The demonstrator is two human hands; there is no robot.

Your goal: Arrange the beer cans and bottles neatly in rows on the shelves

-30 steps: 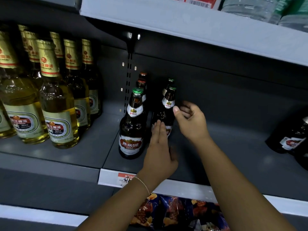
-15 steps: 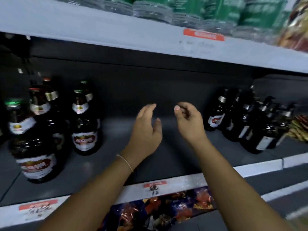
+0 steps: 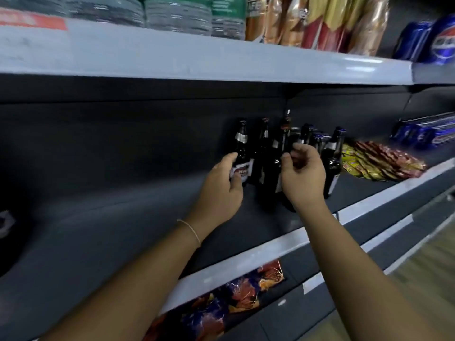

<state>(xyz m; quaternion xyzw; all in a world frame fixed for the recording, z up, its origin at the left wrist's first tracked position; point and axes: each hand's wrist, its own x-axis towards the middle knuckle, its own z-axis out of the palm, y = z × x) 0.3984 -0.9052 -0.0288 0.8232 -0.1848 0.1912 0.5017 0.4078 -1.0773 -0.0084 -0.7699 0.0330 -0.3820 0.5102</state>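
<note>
Several dark brown beer bottles (image 3: 267, 153) stand in a loose cluster at the back of the grey shelf (image 3: 138, 217). The leftmost bottle (image 3: 241, 146) has a silver neck band and a red and white label. My left hand (image 3: 221, 188) is at that bottle's left side, thumb and fingertips spread beside the label; whether they touch it I cannot tell. My right hand (image 3: 304, 173) hovers in front of the middle bottles with fingers loosely curled and nothing in it. A further bottle (image 3: 332, 158) stands to its right.
Yellow and red snack packets (image 3: 379, 163) lie to the right of the bottles, with blue cans (image 3: 423, 134) beyond them. The upper shelf (image 3: 197, 57) carries water packs, snack bags and blue cans. Snack bags (image 3: 234, 299) sit on the shelf below.
The view has swung right, away from the green-capped and yellow bottles. Both hands have travelled right along the shelf to the dark bottle cluster, holding nothing.
</note>
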